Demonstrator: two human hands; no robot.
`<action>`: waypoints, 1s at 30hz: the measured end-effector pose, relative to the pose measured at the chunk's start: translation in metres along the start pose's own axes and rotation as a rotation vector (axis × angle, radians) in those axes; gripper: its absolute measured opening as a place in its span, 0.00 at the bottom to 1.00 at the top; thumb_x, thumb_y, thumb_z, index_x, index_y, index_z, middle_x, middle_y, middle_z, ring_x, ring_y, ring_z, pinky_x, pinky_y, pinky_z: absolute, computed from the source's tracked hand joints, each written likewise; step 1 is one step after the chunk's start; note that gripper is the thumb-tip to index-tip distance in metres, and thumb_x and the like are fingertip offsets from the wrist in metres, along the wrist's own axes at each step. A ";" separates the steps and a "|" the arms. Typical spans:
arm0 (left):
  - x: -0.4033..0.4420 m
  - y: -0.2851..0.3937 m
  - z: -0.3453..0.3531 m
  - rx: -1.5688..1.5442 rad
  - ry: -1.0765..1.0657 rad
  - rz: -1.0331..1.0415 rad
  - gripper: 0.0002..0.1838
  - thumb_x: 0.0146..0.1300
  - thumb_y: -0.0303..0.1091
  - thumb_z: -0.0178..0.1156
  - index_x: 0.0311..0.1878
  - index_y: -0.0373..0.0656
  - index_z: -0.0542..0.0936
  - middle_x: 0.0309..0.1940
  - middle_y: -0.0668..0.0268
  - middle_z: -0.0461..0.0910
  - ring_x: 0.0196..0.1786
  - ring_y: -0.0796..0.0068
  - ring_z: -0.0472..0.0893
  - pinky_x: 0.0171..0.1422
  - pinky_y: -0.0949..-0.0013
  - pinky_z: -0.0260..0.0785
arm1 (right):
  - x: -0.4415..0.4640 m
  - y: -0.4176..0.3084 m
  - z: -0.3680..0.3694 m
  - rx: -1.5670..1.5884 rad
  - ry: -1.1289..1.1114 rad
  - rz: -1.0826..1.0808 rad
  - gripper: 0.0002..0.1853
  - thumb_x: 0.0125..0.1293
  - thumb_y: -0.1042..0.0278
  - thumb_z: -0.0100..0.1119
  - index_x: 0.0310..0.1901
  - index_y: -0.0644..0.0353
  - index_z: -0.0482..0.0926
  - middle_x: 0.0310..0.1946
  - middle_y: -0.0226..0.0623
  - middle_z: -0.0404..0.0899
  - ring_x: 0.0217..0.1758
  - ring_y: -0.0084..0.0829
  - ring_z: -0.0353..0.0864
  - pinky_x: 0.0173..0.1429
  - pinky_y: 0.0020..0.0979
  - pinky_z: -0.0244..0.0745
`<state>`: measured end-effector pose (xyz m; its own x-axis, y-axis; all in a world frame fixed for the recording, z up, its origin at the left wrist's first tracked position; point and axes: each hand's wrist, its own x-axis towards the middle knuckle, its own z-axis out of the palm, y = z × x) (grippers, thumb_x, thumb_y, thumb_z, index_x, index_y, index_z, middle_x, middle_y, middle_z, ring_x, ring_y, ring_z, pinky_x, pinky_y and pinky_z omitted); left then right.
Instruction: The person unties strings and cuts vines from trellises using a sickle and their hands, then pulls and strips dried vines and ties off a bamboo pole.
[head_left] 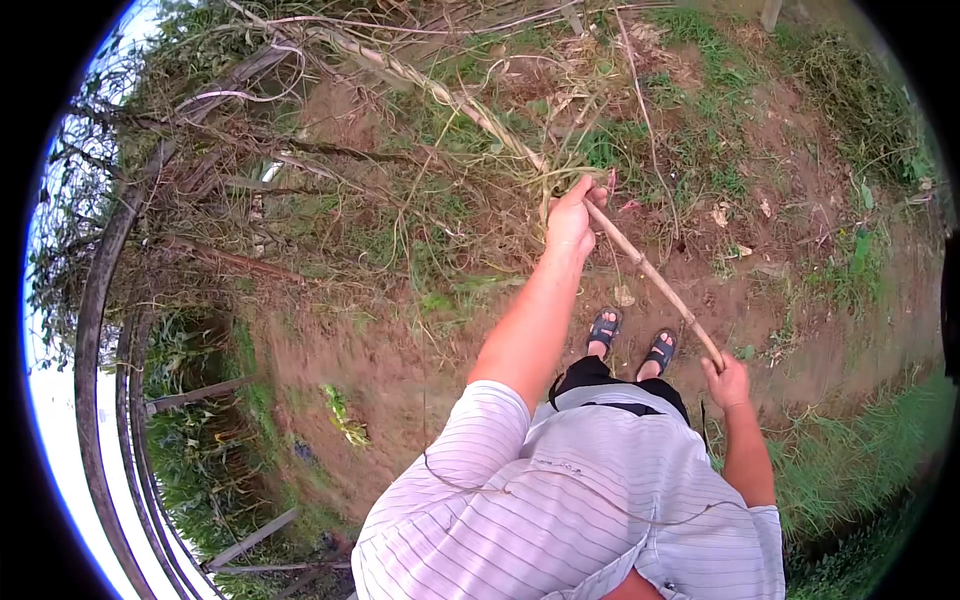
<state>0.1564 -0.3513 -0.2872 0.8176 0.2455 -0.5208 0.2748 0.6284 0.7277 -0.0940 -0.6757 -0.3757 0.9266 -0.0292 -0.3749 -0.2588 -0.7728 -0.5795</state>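
Note:
A long, thin bamboo-like pole [655, 276] slants from the upper left down to the lower right in front of my body. My left hand [572, 215] is closed round its middle, where dry vine stems [560, 165] bunch against the fingers. At the lower end, my right hand [728, 381] grips the pole near its tip. Beyond the left hand, the pole's far part is wrapped in withered vines and runs into a tangle [300, 150] of stems; its far end is hard to make out there.
Bent dark poles [92, 330] of a frame curve along the left side, with leafy plants [190, 430] behind. Bare soil [380, 400] with grass patches lies around my sandalled feet [604, 328]. Taller grass [870, 450] grows at right, and a thin stem [640, 90] hangs ahead.

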 end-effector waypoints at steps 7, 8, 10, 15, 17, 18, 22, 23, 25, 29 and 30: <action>0.002 -0.001 -0.005 0.005 0.012 0.027 0.06 0.69 0.27 0.58 0.45 0.37 0.80 0.29 0.66 0.79 0.29 0.74 0.77 0.35 0.68 0.74 | 0.000 0.017 0.017 0.248 -0.198 0.081 0.20 0.65 0.51 0.65 0.33 0.65 0.82 0.21 0.51 0.77 0.25 0.48 0.76 0.35 0.43 0.73; 0.003 -0.002 -0.007 0.010 0.003 0.031 0.05 0.69 0.26 0.58 0.44 0.37 0.80 0.30 0.67 0.79 0.29 0.74 0.76 0.34 0.69 0.74 | -0.003 0.018 0.017 0.254 -0.199 0.063 0.20 0.65 0.51 0.65 0.33 0.65 0.82 0.21 0.51 0.77 0.25 0.48 0.76 0.35 0.43 0.73; -0.004 0.005 0.000 0.007 -0.006 0.081 0.05 0.66 0.24 0.61 0.44 0.37 0.80 0.32 0.67 0.79 0.30 0.74 0.76 0.33 0.69 0.73 | 0.000 0.016 0.018 0.222 -0.172 0.040 0.17 0.63 0.54 0.66 0.35 0.64 0.84 0.24 0.51 0.80 0.27 0.49 0.80 0.36 0.43 0.75; 0.012 -0.004 -0.008 0.000 -0.010 0.244 0.05 0.63 0.23 0.67 0.39 0.38 0.80 0.31 0.65 0.80 0.28 0.72 0.77 0.33 0.69 0.74 | -0.012 0.036 0.036 -0.039 0.145 -0.052 0.15 0.63 0.58 0.64 0.29 0.62 0.79 0.24 0.51 0.79 0.30 0.55 0.80 0.36 0.49 0.74; 0.000 0.005 -0.004 -0.047 0.010 0.314 0.05 0.60 0.22 0.69 0.35 0.38 0.80 0.27 0.64 0.80 0.26 0.70 0.79 0.29 0.67 0.74 | -0.024 0.043 0.037 -0.096 0.276 -0.025 0.16 0.63 0.57 0.63 0.26 0.62 0.76 0.25 0.52 0.79 0.30 0.57 0.79 0.37 0.52 0.73; 0.000 0.005 -0.004 -0.050 0.008 0.320 0.05 0.60 0.22 0.69 0.35 0.38 0.80 0.27 0.64 0.80 0.26 0.70 0.79 0.29 0.67 0.74 | -0.030 0.048 0.039 -0.095 0.280 -0.031 0.16 0.63 0.57 0.63 0.26 0.62 0.76 0.25 0.52 0.79 0.30 0.57 0.79 0.37 0.52 0.73; 0.010 -0.001 -0.009 -0.052 -0.004 0.335 0.07 0.58 0.19 0.69 0.37 0.38 0.81 0.28 0.65 0.80 0.25 0.70 0.79 0.27 0.66 0.73 | -0.035 0.062 0.044 -0.097 0.221 -0.035 0.16 0.63 0.57 0.64 0.26 0.61 0.78 0.26 0.52 0.79 0.30 0.56 0.80 0.37 0.52 0.73; 0.013 0.002 -0.010 -0.018 0.004 0.346 0.07 0.58 0.19 0.68 0.37 0.38 0.80 0.28 0.65 0.80 0.26 0.70 0.79 0.27 0.66 0.73 | -0.034 0.061 0.045 -0.060 0.191 -0.057 0.15 0.63 0.58 0.64 0.27 0.62 0.79 0.26 0.53 0.79 0.30 0.56 0.80 0.37 0.51 0.74; 0.010 0.007 -0.012 0.011 0.022 0.329 0.07 0.59 0.19 0.68 0.37 0.39 0.80 0.29 0.65 0.80 0.27 0.70 0.79 0.28 0.66 0.74 | -0.027 0.060 0.045 0.022 0.084 -0.009 0.14 0.62 0.58 0.64 0.29 0.63 0.81 0.25 0.53 0.79 0.30 0.54 0.80 0.37 0.49 0.74; 0.015 0.044 -0.038 0.290 -0.192 0.128 0.05 0.59 0.26 0.71 0.36 0.41 0.83 0.30 0.65 0.83 0.28 0.69 0.82 0.34 0.64 0.76 | -0.034 0.038 0.017 0.222 -0.159 0.143 0.15 0.60 0.60 0.65 0.33 0.67 0.83 0.20 0.47 0.76 0.23 0.37 0.76 0.34 0.40 0.72; 0.008 0.059 -0.042 0.406 -0.305 0.003 0.06 0.60 0.29 0.71 0.36 0.41 0.83 0.31 0.65 0.84 0.31 0.70 0.83 0.35 0.64 0.76 | -0.036 0.037 0.011 0.284 -0.172 0.216 0.15 0.59 0.59 0.66 0.33 0.67 0.83 0.18 0.43 0.75 0.22 0.33 0.74 0.33 0.39 0.71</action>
<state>0.1577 -0.2812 -0.2666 0.9126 -0.0176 -0.4084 0.3971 0.2755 0.8754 -0.1397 -0.6962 -0.3913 0.7895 -0.0463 -0.6120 -0.5303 -0.5535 -0.6422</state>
